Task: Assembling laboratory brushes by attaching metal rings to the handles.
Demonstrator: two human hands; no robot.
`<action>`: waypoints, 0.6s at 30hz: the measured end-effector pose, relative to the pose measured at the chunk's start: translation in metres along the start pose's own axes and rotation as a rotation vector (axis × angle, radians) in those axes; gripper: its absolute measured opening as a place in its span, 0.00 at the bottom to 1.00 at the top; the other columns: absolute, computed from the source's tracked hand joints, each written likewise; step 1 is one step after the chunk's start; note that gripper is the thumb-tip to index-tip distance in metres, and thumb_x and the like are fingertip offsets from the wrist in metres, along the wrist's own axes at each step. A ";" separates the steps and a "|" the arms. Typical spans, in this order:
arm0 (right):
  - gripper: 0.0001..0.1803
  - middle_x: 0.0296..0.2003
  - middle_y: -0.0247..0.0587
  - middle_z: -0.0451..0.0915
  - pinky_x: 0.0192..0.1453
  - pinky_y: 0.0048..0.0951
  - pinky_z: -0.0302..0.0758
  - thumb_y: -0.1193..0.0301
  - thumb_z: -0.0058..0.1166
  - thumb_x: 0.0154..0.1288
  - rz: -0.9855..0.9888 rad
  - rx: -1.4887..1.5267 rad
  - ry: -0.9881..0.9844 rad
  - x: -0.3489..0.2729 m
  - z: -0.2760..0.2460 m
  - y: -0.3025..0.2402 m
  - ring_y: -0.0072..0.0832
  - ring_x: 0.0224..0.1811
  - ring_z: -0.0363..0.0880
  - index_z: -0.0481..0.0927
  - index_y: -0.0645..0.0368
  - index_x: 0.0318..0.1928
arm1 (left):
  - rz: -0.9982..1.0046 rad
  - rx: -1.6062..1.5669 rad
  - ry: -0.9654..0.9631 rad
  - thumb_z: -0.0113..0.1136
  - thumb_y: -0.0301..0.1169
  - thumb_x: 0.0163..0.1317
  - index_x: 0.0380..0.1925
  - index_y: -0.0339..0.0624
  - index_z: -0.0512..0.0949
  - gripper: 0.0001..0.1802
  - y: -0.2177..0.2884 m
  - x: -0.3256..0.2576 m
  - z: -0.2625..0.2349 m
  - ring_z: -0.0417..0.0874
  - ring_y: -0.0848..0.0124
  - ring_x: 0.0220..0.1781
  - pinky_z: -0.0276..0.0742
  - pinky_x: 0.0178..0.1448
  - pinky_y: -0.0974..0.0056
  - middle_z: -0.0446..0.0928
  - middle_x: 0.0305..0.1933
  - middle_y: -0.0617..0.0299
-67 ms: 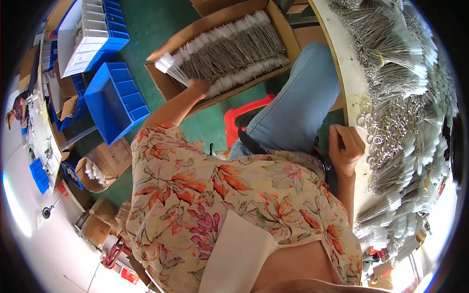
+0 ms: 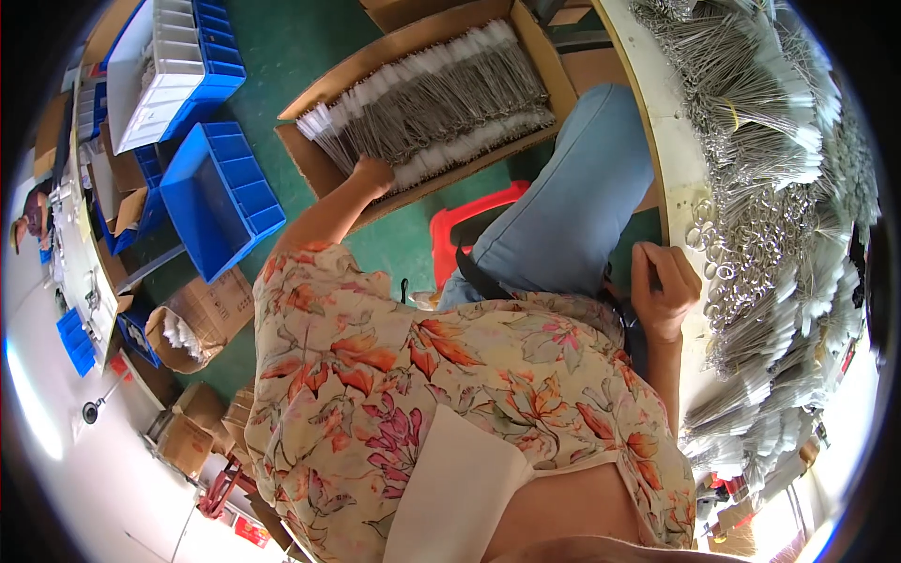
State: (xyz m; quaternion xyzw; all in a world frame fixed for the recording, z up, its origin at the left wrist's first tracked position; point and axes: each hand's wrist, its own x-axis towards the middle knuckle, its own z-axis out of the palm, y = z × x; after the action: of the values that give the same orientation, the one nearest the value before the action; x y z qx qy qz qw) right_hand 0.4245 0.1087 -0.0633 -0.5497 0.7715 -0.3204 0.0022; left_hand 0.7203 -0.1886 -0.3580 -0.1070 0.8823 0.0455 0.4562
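My left hand is closed at the near left part of an open cardboard box. It grips the wire ends of a bunch of thin brushes with white bristle heads, which lies at the left end of the packed row. Many more wire brushes fill the box side by side, heads toward the far side. The left fingertips are partly hidden. My right hand rests in a loose fist by the table edge, with nothing visible in it. Beside it on the table lie heaped wire brushes with ring ends.
Blue bins and a white bin stand to the left. Below them is a cardboard box with white items inside. A red stool is near my leg. The light worktable borders my right side.
My left hand has shifted slightly left with the brushes. Their white heads, tilted up above the box's left end before, now lie lower, in line with the row. My right hand stays put.
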 end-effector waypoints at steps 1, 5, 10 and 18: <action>0.04 0.19 0.37 0.74 0.18 0.24 0.65 0.81 0.59 0.48 0.006 -0.002 -0.003 0.001 0.000 0.000 0.27 0.15 0.69 0.78 0.60 0.26 | -0.017 -0.222 0.177 0.56 0.37 0.54 0.37 0.41 0.79 0.14 0.006 0.001 0.008 0.78 0.55 0.47 0.75 0.44 0.54 0.79 0.42 0.54; 0.04 0.18 0.35 0.73 0.18 0.24 0.65 0.81 0.58 0.47 0.058 -0.027 -0.027 0.005 -0.003 -0.001 0.26 0.15 0.70 0.79 0.60 0.26 | -0.600 -1.023 0.423 0.59 0.43 0.52 0.37 0.39 0.77 0.19 0.008 0.003 -0.011 0.75 0.50 0.50 0.73 0.48 0.50 0.76 0.46 0.52; 0.04 0.18 0.34 0.73 0.18 0.23 0.64 0.80 0.58 0.47 0.092 -0.075 -0.044 0.007 0.000 -0.003 0.25 0.14 0.70 0.79 0.59 0.25 | -1.253 -1.127 0.629 0.57 0.44 0.52 0.47 0.24 0.64 0.33 -0.054 0.021 0.064 0.73 0.42 0.49 0.73 0.50 0.48 0.66 0.49 0.33; 0.05 0.17 0.33 0.72 0.17 0.20 0.63 0.81 0.57 0.43 0.136 -0.215 -0.044 0.007 0.002 -0.002 0.22 0.13 0.68 0.78 0.60 0.25 | -0.911 -0.873 -0.064 0.42 0.46 0.58 0.55 0.31 0.66 0.32 -0.121 0.153 0.080 0.60 0.44 0.64 0.53 0.61 0.37 0.55 0.63 0.36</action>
State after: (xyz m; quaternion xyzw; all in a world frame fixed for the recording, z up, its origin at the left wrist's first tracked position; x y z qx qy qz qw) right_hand 0.4243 0.1015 -0.0612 -0.5002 0.8366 -0.2227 -0.0179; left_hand 0.7260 -0.3151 -0.5272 -0.6469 0.6340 0.2059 0.3704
